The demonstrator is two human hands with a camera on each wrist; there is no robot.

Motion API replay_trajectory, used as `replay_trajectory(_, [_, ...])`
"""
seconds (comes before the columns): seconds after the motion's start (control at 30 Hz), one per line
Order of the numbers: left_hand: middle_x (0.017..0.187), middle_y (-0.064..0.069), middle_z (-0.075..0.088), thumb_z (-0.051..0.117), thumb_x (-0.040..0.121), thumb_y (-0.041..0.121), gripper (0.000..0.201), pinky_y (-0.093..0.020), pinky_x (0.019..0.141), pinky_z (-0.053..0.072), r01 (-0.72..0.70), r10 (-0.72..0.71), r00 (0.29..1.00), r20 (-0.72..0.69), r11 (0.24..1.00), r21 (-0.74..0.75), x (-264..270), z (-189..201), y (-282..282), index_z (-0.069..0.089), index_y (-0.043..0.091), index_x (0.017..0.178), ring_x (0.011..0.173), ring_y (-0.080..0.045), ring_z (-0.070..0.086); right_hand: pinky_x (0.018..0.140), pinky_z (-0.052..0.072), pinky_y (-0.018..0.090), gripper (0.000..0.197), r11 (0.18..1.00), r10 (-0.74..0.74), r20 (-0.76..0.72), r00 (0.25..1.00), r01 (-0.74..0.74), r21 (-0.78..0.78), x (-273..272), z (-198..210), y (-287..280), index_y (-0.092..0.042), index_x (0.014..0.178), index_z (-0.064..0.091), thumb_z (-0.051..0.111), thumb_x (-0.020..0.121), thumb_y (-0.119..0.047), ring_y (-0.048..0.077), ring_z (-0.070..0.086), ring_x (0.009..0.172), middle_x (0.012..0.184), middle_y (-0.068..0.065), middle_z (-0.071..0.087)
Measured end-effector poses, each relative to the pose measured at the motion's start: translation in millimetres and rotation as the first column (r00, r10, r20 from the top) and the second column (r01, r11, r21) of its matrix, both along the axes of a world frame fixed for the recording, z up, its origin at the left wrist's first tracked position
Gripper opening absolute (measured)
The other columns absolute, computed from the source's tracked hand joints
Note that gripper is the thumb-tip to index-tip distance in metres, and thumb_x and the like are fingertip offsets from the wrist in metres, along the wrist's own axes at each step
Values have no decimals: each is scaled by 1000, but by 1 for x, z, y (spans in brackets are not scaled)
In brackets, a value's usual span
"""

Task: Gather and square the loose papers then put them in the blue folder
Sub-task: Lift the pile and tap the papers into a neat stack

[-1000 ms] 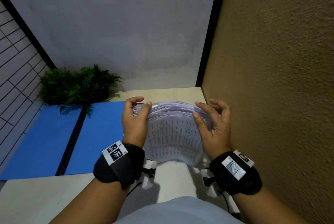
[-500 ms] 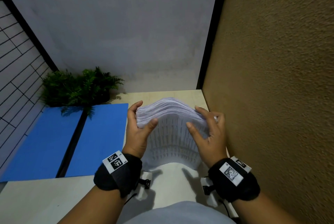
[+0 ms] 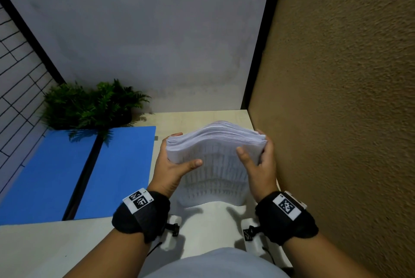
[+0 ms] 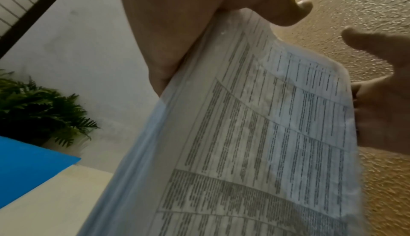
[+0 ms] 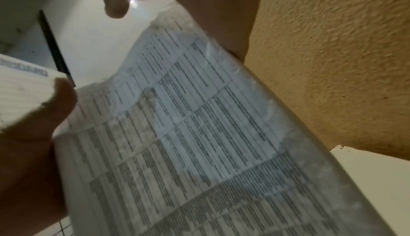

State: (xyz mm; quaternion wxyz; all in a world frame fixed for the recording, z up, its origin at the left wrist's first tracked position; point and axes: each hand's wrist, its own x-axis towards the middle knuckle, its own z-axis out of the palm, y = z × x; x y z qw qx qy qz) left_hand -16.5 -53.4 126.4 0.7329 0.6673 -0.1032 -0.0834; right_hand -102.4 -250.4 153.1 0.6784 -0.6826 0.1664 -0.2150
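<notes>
A thick stack of printed white papers (image 3: 215, 161) stands on its lower edge on the table, bowed toward me. My left hand (image 3: 173, 163) grips its left side, thumb on the near face and fingers behind. My right hand (image 3: 260, 161) grips the right side the same way. Both wrist views show the printed tables on the papers (image 4: 255, 143) (image 5: 188, 134) close up. The blue folder (image 3: 112, 174) lies flat and spread wide to the left of the stack, with a dark spine down its middle.
A green fern-like plant (image 3: 89, 107) sits at the back left, overhanging the folder's far edge. A rough tan wall (image 3: 336, 120) stands close on the right of the stack. A grey wall closes the back. The pale table (image 3: 45, 248) extends toward me.
Both hands have shifted from the top edge down onto the stack's sides. The top edges of the sheets look more even than a second ago.
</notes>
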Motion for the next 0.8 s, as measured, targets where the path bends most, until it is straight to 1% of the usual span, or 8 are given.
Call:
replay_trajectory(0.07, [126, -3, 66, 93, 47, 37, 99, -34, 93, 54, 7, -8, 1000, -23, 1000, -15, 2, -2, 1, 49, 14, 133, 116, -16, 63, 91, 55, 42, 84, 1000, -20, -39, 999, 20, 14, 1, -4, 0, -34, 134, 39, 73, 61, -58, 16, 62, 112, 125, -2, 59])
replay_trajectory(0.17, [120, -1, 71, 92, 46, 36, 91, -24, 83, 56, 29, -29, 998, -57, 1000, -5, 2, -2, 1, 56, 15, 127, 110, -12, 67, 95, 52, 48, 83, 992, 42, -187, 982, -19, 121, 8, -17, -9, -33, 129, 48, 83, 56, -48, 17, 62, 112, 121, -3, 64])
replay_trajectory(0.3, [99, 6, 78, 91, 56, 18, 56, -21, 73, 57, 26, -24, 990, -140, 1000, 8, 0, -1, -7, 69, 22, 107, 93, -8, 73, 94, 53, 48, 46, 979, 108, -258, 960, -59, 193, 16, -27, -9, -22, 108, 65, 84, 68, -11, 29, 64, 111, 110, 7, 71])
replay_trajectory(0.43, [89, 7, 79, 85, 61, 18, 42, -19, 69, 57, -28, 27, 991, -132, 1000, -2, 7, 8, -9, 72, 19, 100, 84, -5, 73, 87, 56, 44, 29, 977, 52, -183, 982, -12, 212, 21, -21, -11, -19, 97, 69, 79, 74, -4, 32, 66, 106, 100, 8, 73])
replay_trajectory(0.53, [97, -1, 77, 92, 53, 28, 59, -27, 75, 58, -64, 65, 995, -71, 998, 18, 17, 12, -4, 70, 13, 105, 92, -14, 72, 88, 57, 47, 38, 988, 10, -115, 993, 7, 151, 18, -12, -11, -27, 106, 65, 81, 73, -17, 30, 66, 106, 106, 7, 71])
replay_trajectory(0.63, [110, -6, 70, 92, 47, 38, 78, -36, 85, 57, -119, 119, 993, -3, 992, 47, 23, 6, 0, 60, 11, 113, 103, -22, 67, 93, 54, 46, 66, 996, -73, -53, 996, 75, 40, 13, -6, -9, -45, 118, 49, 83, 63, -34, 18, 61, 113, 121, -9, 59])
replay_trajectory(0.73, [119, 0, 66, 92, 46, 35, 88, -28, 78, 59, -100, 100, 994, -34, 995, 9, 19, 0, 0, 52, 24, 124, 107, -13, 66, 97, 49, 34, 87, 995, -76, 54, 996, 80, -65, 11, -4, -2, -56, 130, 31, 84, 68, -25, 4, 52, 119, 125, -24, 46])
replay_trajectory(0.8, [117, 4, 66, 89, 48, 33, 86, -22, 73, 58, -73, 71, 996, -47, 997, -35, 15, -1, -1, 50, 27, 124, 102, -6, 67, 95, 47, 21, 88, 982, -43, 100, 994, 60, -179, 10, -7, 1, -56, 135, 27, 81, 74, -25, 0, 46, 124, 133, -20, 41])
